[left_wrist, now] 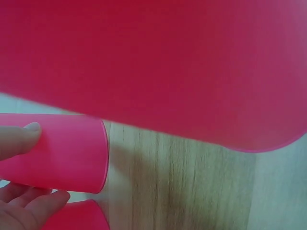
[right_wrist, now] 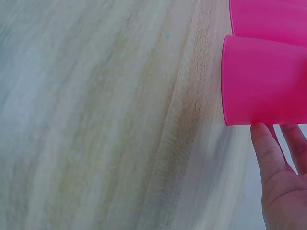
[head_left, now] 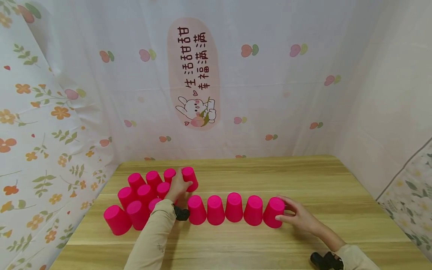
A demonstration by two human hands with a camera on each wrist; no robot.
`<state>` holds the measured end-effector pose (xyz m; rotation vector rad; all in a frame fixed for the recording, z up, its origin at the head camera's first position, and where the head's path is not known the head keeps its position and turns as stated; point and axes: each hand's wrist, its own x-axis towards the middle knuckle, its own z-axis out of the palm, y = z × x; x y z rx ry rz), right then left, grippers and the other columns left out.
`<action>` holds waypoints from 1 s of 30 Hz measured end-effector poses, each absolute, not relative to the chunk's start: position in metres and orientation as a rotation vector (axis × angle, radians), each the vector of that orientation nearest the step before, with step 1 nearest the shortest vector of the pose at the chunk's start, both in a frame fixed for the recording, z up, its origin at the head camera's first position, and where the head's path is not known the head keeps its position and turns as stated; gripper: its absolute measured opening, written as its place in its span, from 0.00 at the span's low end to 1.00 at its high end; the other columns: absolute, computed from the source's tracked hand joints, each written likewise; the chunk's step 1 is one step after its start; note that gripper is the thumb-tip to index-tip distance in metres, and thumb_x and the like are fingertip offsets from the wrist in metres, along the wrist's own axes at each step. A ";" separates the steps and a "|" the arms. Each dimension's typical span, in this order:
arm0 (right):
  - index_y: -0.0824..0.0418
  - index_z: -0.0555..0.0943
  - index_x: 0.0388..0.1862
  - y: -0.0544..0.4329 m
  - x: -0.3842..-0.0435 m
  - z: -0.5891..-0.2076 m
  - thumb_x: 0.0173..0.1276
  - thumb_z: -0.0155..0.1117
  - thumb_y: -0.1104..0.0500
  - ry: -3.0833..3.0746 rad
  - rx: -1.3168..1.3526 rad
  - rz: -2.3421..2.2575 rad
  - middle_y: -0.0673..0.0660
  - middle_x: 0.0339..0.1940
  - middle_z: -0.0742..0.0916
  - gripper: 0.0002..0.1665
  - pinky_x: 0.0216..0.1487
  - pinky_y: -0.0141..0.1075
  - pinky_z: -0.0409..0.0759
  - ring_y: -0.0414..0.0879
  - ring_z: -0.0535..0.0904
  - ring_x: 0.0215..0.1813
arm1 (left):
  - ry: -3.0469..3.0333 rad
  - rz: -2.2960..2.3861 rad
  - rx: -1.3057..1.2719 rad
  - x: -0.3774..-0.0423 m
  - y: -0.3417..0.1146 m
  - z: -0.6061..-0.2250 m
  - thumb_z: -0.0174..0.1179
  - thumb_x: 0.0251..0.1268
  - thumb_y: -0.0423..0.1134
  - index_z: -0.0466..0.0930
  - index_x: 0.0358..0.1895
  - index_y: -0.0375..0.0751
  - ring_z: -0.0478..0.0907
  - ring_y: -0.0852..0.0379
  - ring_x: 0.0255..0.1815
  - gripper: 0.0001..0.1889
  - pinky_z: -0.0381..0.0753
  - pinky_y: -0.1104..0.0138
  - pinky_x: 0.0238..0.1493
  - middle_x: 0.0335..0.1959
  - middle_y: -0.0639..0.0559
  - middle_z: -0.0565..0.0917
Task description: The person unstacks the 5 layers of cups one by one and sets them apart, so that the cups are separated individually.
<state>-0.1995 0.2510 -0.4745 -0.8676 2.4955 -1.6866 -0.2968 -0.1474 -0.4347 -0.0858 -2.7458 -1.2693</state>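
Upright pink cups, mouths down, fill the table's left and middle. My left hand [head_left: 179, 184] holds a pink cup [head_left: 191, 179] at the back, beside the left group [head_left: 116, 220]. In the left wrist view its thumb [left_wrist: 19, 140] lies on that cup [left_wrist: 72, 155], with fingers at the other side. My right hand [head_left: 300, 215] grips the right-end cup [head_left: 274, 212] of a front row, thumb in front and fingers behind. In the right wrist view the thumb [right_wrist: 267, 148] touches this cup's [right_wrist: 264, 81] side; part of the hand is cut off.
Several more cups [head_left: 234, 207] stand side by side in the front row, close to my left wrist. A wood-grain table [head_left: 236, 243] carries everything. Patterned cloth [head_left: 270, 93] hangs behind and at both sides. My left forearm hides part of the left group.
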 end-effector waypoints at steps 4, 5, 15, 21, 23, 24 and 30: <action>0.77 0.62 0.57 0.251 -0.200 -0.474 0.54 0.64 0.67 2.494 -0.871 -1.689 0.36 0.47 0.75 0.34 0.41 0.35 0.78 0.31 0.73 0.46 | -2.749 -1.272 -0.096 -0.297 -0.148 -0.432 0.59 0.51 0.26 0.55 0.59 0.26 0.72 0.37 0.47 0.31 0.72 0.51 0.48 0.47 0.29 0.72; 0.77 0.62 0.57 0.251 -0.200 -0.474 0.54 0.64 0.67 2.493 -0.872 -1.692 0.36 0.47 0.75 0.34 0.41 0.35 0.78 0.31 0.74 0.46 | -2.754 -1.268 -0.099 -0.298 -0.149 -0.430 0.59 0.51 0.27 0.55 0.60 0.26 0.71 0.37 0.48 0.32 0.72 0.51 0.48 0.48 0.29 0.72; 0.78 0.61 0.58 0.251 -0.201 -0.474 0.54 0.64 0.67 2.487 -0.870 -1.688 0.33 0.47 0.74 0.35 0.41 0.35 0.78 0.30 0.73 0.46 | -2.751 -1.310 -0.187 -0.292 -0.154 -0.390 0.59 0.53 0.32 0.52 0.63 0.28 0.61 0.36 0.59 0.35 0.65 0.49 0.54 0.60 0.30 0.61; 0.77 0.62 0.58 0.250 -0.201 -0.473 0.54 0.64 0.67 2.482 -0.863 -1.681 0.39 0.48 0.75 0.34 0.41 0.37 0.78 0.30 0.73 0.47 | -2.727 -1.333 -0.279 -0.281 -0.153 -0.365 0.59 0.54 0.32 0.51 0.64 0.32 0.56 0.38 0.63 0.36 0.61 0.49 0.57 0.62 0.33 0.59; 0.77 0.62 0.58 0.250 -0.200 -0.473 0.54 0.64 0.67 2.483 -0.859 -1.678 0.46 0.49 0.76 0.34 0.41 0.37 0.78 0.31 0.73 0.47 | -2.713 -1.328 -0.306 -0.277 -0.153 -0.361 0.60 0.54 0.32 0.52 0.64 0.34 0.56 0.39 0.63 0.35 0.61 0.49 0.58 0.62 0.34 0.61; 0.77 0.62 0.58 0.250 -0.200 -0.473 0.54 0.64 0.67 2.483 -0.856 -1.679 0.49 0.49 0.77 0.34 0.42 0.37 0.78 0.31 0.73 0.47 | -2.707 -1.322 -0.316 -0.275 -0.152 -0.359 0.60 0.53 0.32 0.53 0.64 0.34 0.57 0.40 0.62 0.35 0.61 0.49 0.58 0.62 0.35 0.62; 0.77 0.62 0.58 0.251 -0.200 -0.474 0.54 0.64 0.67 2.480 -0.862 -1.687 0.47 0.49 0.77 0.34 0.42 0.35 0.78 0.31 0.73 0.47 | -2.673 -1.282 -0.418 -0.258 -0.147 -0.356 0.62 0.52 0.31 0.61 0.60 0.35 0.63 0.42 0.59 0.31 0.67 0.51 0.54 0.57 0.37 0.68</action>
